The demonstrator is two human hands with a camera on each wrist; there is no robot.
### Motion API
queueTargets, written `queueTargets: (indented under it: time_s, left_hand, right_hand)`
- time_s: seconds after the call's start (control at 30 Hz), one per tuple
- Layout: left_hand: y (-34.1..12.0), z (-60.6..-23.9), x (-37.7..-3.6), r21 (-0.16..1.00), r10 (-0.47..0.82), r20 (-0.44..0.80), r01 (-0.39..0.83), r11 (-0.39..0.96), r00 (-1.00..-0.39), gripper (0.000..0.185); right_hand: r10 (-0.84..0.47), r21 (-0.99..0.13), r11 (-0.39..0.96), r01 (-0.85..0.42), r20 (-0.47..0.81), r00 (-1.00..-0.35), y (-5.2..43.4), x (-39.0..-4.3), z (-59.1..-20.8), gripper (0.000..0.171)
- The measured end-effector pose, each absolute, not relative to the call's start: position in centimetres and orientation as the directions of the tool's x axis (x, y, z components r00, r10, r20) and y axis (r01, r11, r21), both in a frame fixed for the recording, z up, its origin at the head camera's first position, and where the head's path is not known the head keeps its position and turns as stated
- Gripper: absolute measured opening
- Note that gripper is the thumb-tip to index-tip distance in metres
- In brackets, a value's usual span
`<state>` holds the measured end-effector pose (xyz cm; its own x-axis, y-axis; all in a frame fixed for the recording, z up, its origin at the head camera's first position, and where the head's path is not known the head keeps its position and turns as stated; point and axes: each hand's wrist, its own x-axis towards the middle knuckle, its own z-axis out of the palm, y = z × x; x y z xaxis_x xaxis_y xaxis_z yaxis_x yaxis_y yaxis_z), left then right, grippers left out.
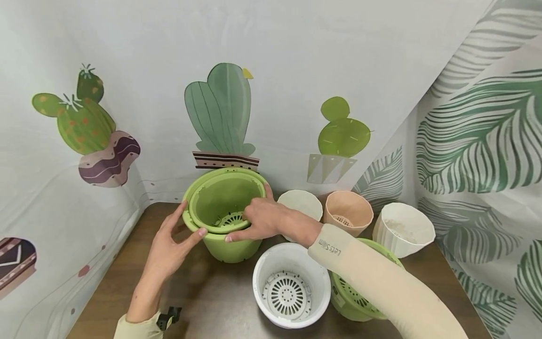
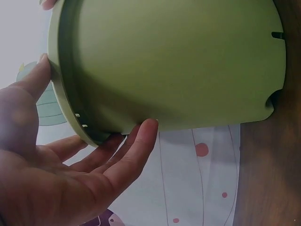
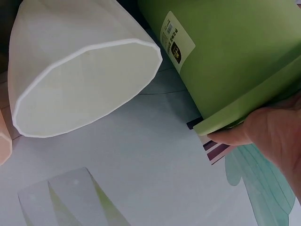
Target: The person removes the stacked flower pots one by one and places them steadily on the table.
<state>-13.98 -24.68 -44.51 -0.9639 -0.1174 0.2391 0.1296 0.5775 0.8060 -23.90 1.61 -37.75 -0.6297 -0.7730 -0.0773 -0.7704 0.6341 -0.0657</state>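
Observation:
Two green flower pots stand nested at the back left of the table, the smaller inner pot (image 1: 211,200) tilted a little inside the larger outer pot (image 1: 233,249). My left hand (image 1: 167,247) holds the outer pot's rim at its left front. In the left wrist view the thumb lies against the rim (image 2: 55,75) and the fingers reach under it. Across the right side of the nested pots, my right hand (image 1: 264,219) grips with the thumb on the front rim, one finger along the right edge and other fingers curled into the inner pot. A label (image 3: 177,41) shows on the green pot's side.
A white pot (image 1: 292,320) with a slotted base stands in front, next to another green pot (image 1: 351,308) partly under my right sleeve. Behind are a pale pot (image 1: 300,202), a peach pot (image 1: 349,209) and a white ribbed pot (image 1: 404,230). Printed cloth walls enclose the table.

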Motion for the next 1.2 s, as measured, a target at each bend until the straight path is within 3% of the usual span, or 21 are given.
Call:
queueTargets:
  time_s: [0.63, 1.2]
  left_hand:
    - [-24.69, -44.24, -14.1, 0.818, -0.114, 0.222, 0.121, 0.563, -0.968, 0.094]
    - [-24.68, -44.24, -14.03, 0.812, -0.106, 0.222, 0.124, 0.571, -0.969, 0.092]
  right_hand:
    - [-0.756, -0.075, 0.653, -0.754, 0.008, -0.655, 1.62, -23.63, -37.57, 0.073]
    - [-0.773, -0.098, 0.609, -0.787, 0.148, -0.617, 2.28, -24.06, -36.85, 0.071]
